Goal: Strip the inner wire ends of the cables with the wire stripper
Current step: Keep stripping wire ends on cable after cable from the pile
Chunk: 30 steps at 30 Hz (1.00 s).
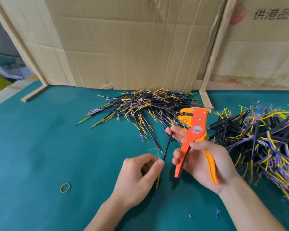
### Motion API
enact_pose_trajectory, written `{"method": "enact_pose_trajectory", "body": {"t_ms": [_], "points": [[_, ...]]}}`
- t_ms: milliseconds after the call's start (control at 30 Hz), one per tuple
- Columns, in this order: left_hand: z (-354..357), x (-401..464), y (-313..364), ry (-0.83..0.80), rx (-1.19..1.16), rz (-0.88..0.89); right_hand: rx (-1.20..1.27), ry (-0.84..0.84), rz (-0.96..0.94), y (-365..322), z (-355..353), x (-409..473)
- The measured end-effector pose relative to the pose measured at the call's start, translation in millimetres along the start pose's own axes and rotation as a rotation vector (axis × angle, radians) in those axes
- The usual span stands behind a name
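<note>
One head-worn view looks forward and steeply down from above the green table (40, 147) — close over both hands, wide enough to reach the cardboard wall (132, 47) standing at the far edge. Straight lines bow toward the edges — a wide lens.

The right-hand cable pile (264, 144) runs off the right edge of the frame. The black cable (167, 146) has its upper end hidden behind the fingers (177, 132) of the right hand (205, 162), its lower end behind the left hand (140, 174). The wire stripper (193, 130) jaws seem empty, though too small to tell. Printed characters on the cardboard (274, 14) at upper right are cut off.
</note>
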<state>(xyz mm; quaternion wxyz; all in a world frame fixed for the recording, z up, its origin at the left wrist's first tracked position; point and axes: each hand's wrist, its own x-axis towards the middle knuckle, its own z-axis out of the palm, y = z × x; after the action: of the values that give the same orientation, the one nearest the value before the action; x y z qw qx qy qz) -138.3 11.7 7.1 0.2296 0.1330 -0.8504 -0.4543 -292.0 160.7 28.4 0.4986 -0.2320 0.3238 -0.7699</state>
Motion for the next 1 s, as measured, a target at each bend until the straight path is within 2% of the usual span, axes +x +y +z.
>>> {"method": "enact_pose_trajectory", "body": {"t_ms": [133, 267, 400, 633, 767, 1000], "points": [[-4.3, 8.6, -2.7, -0.036, -0.235, -0.129, -0.063, -0.1, 0.046, 11.0, 10.1, 4.1], [-5.8, 13.0, -6.3, -0.059, -0.346, -0.203, -0.105, -0.057, 0.059, 14.5, 11.7, 6.3], [-6.6, 15.5, -9.1, -0.017, -0.322, -0.22, -0.066, 0.043, 0.023, 7.0, 2.3, 4.7], [-7.9, 16.3, -8.1, -0.057, -0.306, -0.211, -0.116, 0.036, 0.015, 3.1, -2.3, 2.7], [-11.1, 17.8, -6.3, -0.133, -0.275, -0.182, -0.134, 0.044, 0.018, 3.9, -1.0, 3.6], [-14.4, 20.7, -7.5, -0.191, -0.263, -0.226, -0.208, 0.046, 0.043, 5.9, 3.9, 4.0]]}}
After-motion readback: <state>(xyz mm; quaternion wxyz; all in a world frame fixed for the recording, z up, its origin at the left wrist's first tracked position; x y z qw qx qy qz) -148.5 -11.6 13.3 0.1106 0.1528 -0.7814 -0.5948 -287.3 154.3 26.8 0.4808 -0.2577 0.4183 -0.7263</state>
